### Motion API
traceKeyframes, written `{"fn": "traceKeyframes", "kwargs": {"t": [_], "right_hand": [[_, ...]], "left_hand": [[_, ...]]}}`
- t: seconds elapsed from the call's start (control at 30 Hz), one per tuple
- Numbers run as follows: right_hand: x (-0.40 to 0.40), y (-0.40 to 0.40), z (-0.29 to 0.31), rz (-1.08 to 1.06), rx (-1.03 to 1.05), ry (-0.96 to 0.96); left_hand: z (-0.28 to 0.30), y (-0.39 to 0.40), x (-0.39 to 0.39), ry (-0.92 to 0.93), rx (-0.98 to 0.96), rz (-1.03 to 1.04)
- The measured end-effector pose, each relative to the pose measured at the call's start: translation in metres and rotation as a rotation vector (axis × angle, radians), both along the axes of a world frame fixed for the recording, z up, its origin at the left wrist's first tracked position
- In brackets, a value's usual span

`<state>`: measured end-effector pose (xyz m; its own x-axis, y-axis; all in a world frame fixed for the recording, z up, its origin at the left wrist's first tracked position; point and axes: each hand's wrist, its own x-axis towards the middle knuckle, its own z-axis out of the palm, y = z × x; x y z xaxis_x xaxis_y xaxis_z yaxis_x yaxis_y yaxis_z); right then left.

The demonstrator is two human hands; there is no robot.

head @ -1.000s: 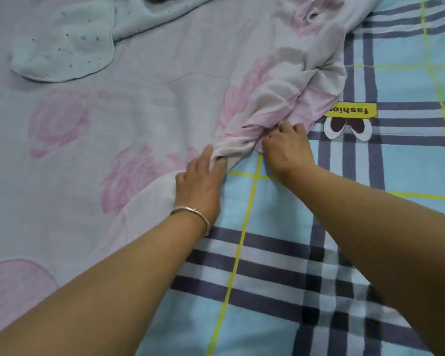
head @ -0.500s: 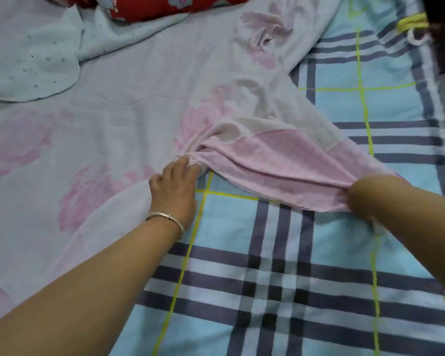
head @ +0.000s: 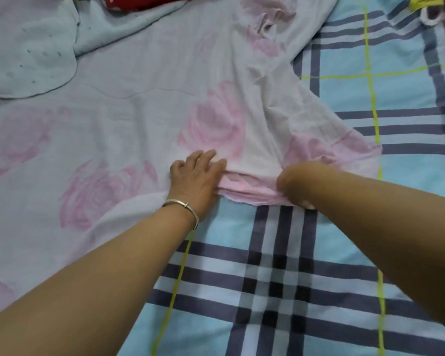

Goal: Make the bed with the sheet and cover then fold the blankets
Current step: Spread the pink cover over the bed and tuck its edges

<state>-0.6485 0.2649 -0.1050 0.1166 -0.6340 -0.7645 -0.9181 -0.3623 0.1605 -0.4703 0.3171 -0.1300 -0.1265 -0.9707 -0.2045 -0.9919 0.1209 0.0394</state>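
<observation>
Two hands are working the rose-print blanket (head: 139,104), which is lying across the left part of the bed over the plaid sheet (head: 293,291). We are pressing our left hand (head: 194,181), fingers straight and spread, on the blanket's folded edge, a silver bangle (head: 184,205) circling that wrist. Our right hand (head: 293,185) is just beside it, its grip clamped on the bunched pink hem. A pale blue blanket (head: 28,50) is lying at the bed's far left corner, touching a red pillow (head: 139,2) at the far edge.
</observation>
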Motion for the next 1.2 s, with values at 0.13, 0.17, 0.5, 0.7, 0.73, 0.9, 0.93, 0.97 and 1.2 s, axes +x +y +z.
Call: {"fn": "traceKeyframes", "kwargs": {"t": [0.13,0.17,0.5,0.7,0.73,0.9,0.93,0.97,1.2], "right_hand": [[-0.04,0.009,0.012,0.072,0.182,0.317],[-0.038,0.011,0.016,0.122,0.183,0.304],[0.011,0.047,-0.004,0.277,-0.193,-0.323],[-0.037,0.073,0.009,0.253,0.126,-0.036],[-0.048,0.079,0.01,0.289,0.196,0.05],[-0.091,0.117,0.011,0.255,0.302,0.217],[-0.094,0.122,0.009,0.206,0.277,0.198],[-0.096,0.131,0.006,0.168,0.242,0.164],[-0.102,0.172,0.0,0.045,-0.085,-0.343]], "left_hand": [[0.005,0.011,-0.018,0.02,0.209,-0.127],[0.006,0.016,-0.022,0.051,0.208,-0.166],[0.016,0.03,-0.035,0.125,0.001,-0.119],[0.017,0.064,-0.051,0.295,0.098,-0.077],[0.015,0.072,-0.053,0.281,0.156,-0.088],[0.005,0.111,-0.06,0.275,0.33,-0.202],[0.006,0.117,-0.062,0.297,0.313,-0.207],[0.007,0.129,-0.065,0.301,0.299,-0.223],[0.004,0.198,-0.072,0.06,0.052,-0.366]]}}
